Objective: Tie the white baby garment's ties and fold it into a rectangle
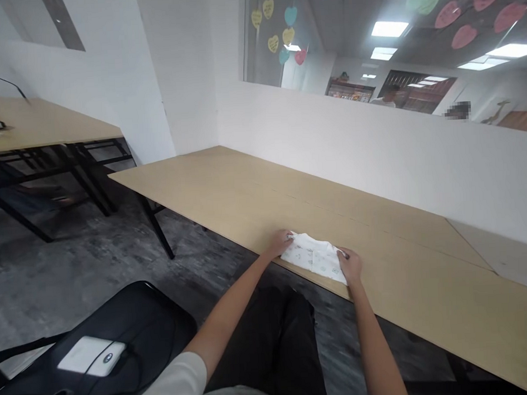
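A white cloth (314, 257) with small faint prints lies as a folded rectangle at the table's front edge. A seam or fold line runs down its middle, and its far edge is uneven. My left hand (281, 242) grips the cloth's far left corner, fingers closed. At the opposite end, my right hand (350, 265) pinches the far right corner between thumb and fingers. Both hands rest low, at or just above the wooden table (228, 193). The cloth's exact kind is hard to make out.
A white wall with a window (370, 50) borders the table's back. To my left stands a black chair (164, 320) holding a white box-shaped device (91, 355) and cables. Another table (52, 123) with dark items is at far left. People appear behind the glass.
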Tool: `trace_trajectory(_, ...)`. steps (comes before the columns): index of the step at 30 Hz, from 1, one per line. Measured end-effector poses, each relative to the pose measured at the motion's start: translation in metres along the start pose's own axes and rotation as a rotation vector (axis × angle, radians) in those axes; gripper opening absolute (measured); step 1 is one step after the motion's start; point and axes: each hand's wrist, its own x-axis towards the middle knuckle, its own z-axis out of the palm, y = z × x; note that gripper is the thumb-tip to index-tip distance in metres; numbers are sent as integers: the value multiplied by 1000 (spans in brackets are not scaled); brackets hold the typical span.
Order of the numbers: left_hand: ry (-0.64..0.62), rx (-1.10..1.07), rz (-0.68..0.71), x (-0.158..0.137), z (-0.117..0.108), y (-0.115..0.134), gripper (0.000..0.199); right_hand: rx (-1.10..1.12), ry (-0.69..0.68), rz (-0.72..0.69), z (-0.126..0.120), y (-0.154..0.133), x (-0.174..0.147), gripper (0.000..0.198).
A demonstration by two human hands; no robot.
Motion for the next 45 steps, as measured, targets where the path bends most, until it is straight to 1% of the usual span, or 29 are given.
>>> trace_trajectory(5,3,44,-19,1,0,1,25,-100,-13,66,-5,-13,0,42)
trace_trajectory(10,1,63,-7,0,-3,4,27,-77,-75,26,-12,-20,-9,37)
trace_trajectory(13,-8,64,6,0,-5,5,27,-68,-65,22,-14,-22,-15,37)
trace_trajectory(17,-19,61,17,2,-6,4,28,-57,-23,76,-15,-24,-19,35)
trace_trajectory(29,32,-43,5,5,-7,-6,35,76,50,95,-12,-24,-23,29)
trace_trajectory(33,61,-108,-11,3,-11,-8,40,223,107,111,-11,-21,-23,28)
trace_trajectory(35,54,-146,-15,2,-13,-9,44,302,130,129,-11,-21,-23,27)
trace_trajectory(37,35,-153,-19,2,-14,-9,48,339,125,148,-11,-21,-24,28)
trace_trajectory(41,15,-92,-33,1,-15,-8,51,330,94,163,-12,-22,-26,24)
trace_trajectory(45,9,-89,-38,0,-16,-7,54,339,85,175,-13,-25,-27,20)
